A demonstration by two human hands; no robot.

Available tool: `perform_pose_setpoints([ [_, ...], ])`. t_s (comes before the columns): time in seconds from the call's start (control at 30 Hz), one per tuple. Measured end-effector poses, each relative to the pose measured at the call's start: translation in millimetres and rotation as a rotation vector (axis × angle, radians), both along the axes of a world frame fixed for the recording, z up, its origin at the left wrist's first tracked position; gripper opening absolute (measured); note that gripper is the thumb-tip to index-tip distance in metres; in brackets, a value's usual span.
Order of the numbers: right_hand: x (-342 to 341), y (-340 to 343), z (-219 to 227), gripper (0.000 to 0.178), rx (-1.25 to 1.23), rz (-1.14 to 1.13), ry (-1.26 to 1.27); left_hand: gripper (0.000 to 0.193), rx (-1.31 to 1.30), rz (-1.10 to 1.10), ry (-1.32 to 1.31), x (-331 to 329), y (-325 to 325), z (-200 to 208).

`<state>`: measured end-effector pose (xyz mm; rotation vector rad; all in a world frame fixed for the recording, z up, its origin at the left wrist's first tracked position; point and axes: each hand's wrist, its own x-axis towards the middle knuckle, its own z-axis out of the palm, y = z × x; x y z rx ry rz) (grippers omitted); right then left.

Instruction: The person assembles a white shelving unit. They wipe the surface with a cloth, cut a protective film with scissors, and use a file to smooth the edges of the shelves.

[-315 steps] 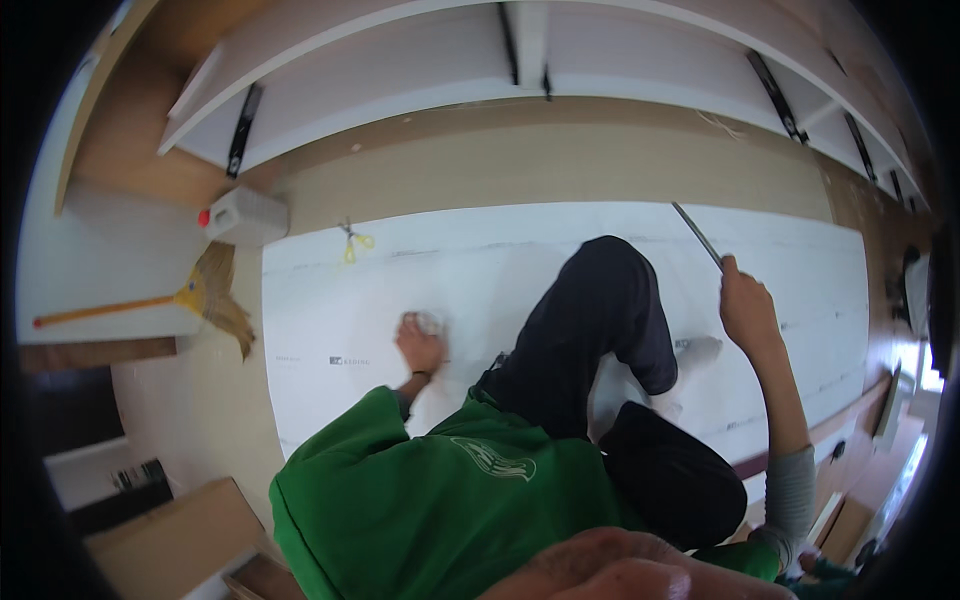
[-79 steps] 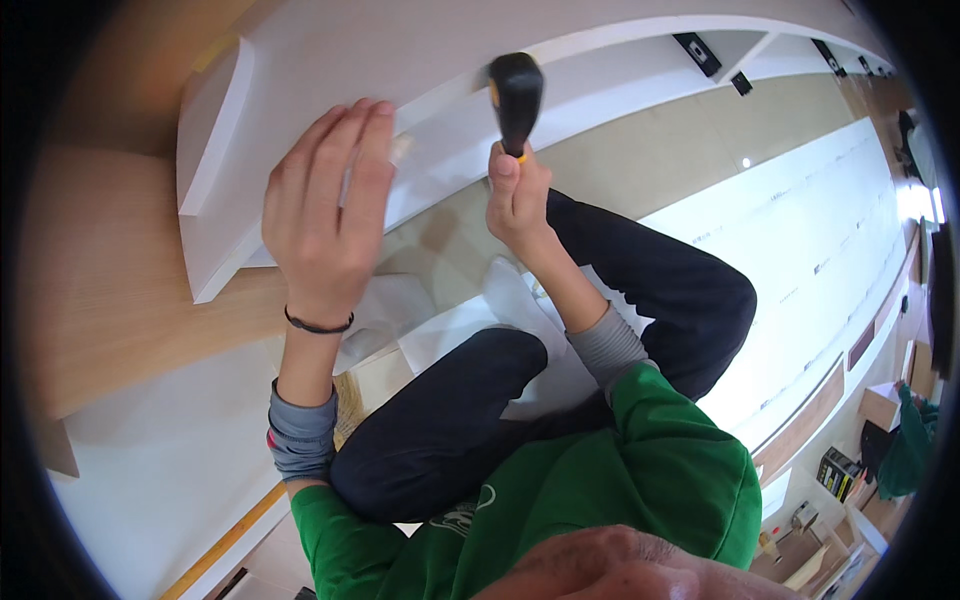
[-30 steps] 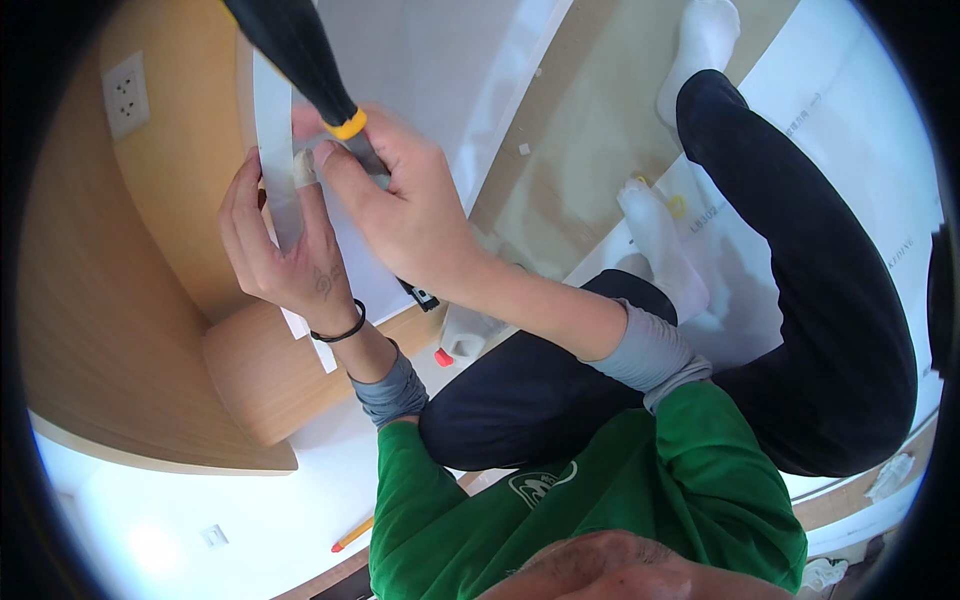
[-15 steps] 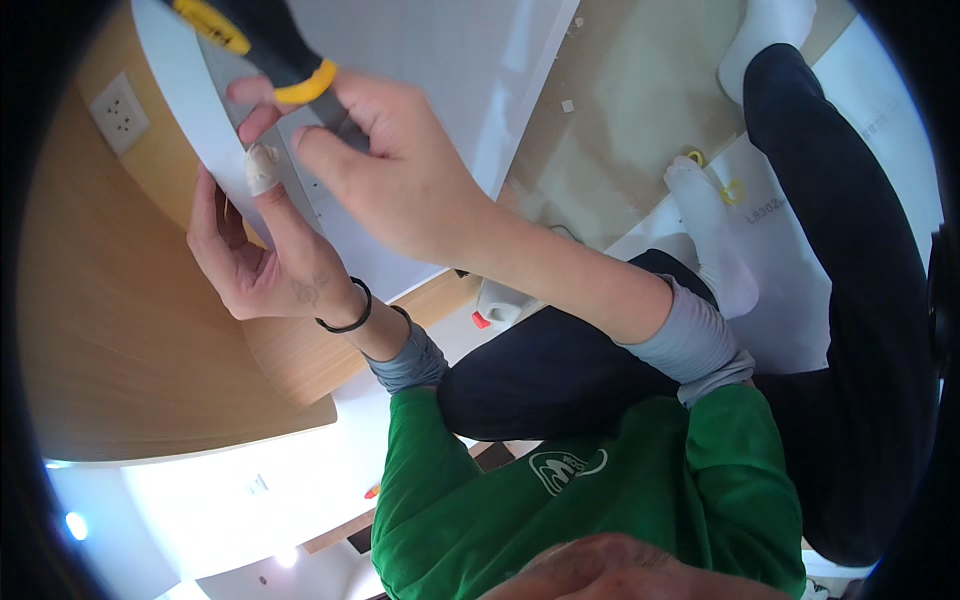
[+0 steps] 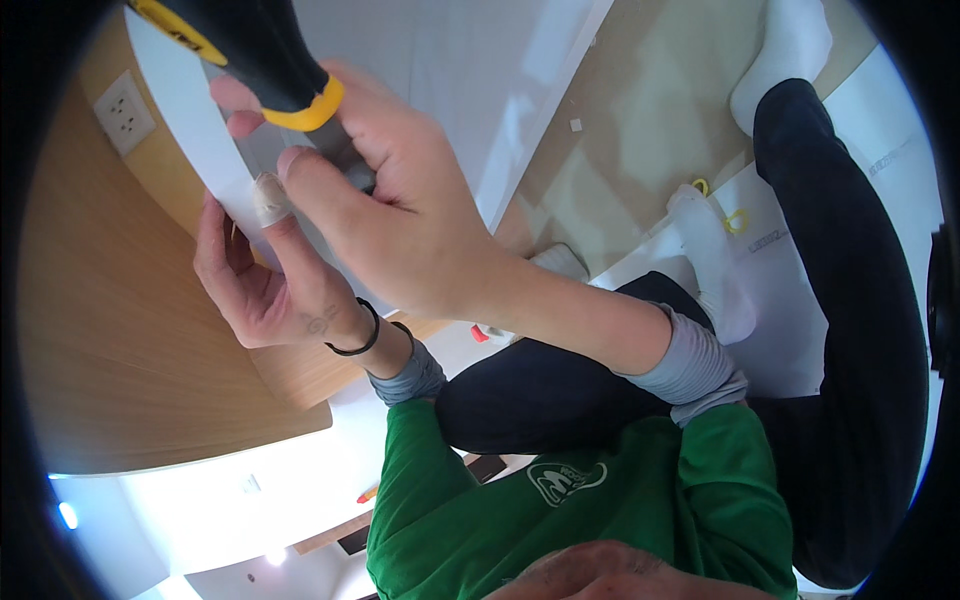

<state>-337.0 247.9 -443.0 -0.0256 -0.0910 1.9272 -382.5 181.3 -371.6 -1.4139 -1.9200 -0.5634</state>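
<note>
My right hand (image 5: 400,190) is closed around the grey shaft of a hand tool (image 5: 270,60). Its thick black handle with yellow trim and a yellow collar rises toward the upper left; the tool's far end is hidden behind the hand. My left hand (image 5: 275,285), a pale wrapping on its thumb tip, pinches the edge of a white panel (image 5: 440,60). The thumb lies on the panel's near face and the fingers curl behind its edge. Both hands are close together, the right one overlapping the view of the panel.
A curved wood-grain board (image 5: 120,320) spans the left side, with a wall socket (image 5: 125,112) above it. My legs in dark trousers (image 5: 850,330) and white socks are at the right. A white container with a red cap (image 5: 480,333) lies beside my knee.
Both hands sit slightly lower in the view, and the tool's handle looks larger and a little lower. The grip on the tool and on the panel edge is unchanged.
</note>
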Motion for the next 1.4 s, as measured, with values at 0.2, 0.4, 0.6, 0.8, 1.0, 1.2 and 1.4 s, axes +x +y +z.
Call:
perform_pose_setpoints([
  [0.2,14,18,2,0.03,0.039,0.111,0.02,0.036,-0.055,-0.024,0.076,4,5,4],
  [0.4,27,14,4,0.032,0.09,0.096,-0.113,0.031,-0.213,0.02,0.091,14,23,22],
  [0.6,33,33,-13,0.031,0.327,-0.008,-0.352,0.041,-0.225,-0.126,0.157,14,56,23],
  [0.8,55,63,-57,0.044,0.534,-0.166,-0.867,0.037,-0.125,-0.131,0.266,4,68,10],
  [1.0,33,68,-58,0.047,0.655,-0.296,-0.932,0.036,-0.058,-0.121,0.233,4,74,4],
  [1.2,27,77,-56,0.048,0.65,-0.373,-0.953,0.032,-0.064,-0.071,0.16,16,75,7],
  [1.4,26,93,-54,0.051,0.627,-0.421,-0.978,0.028,-0.118,-0.003,0.13,25,78,13],
])
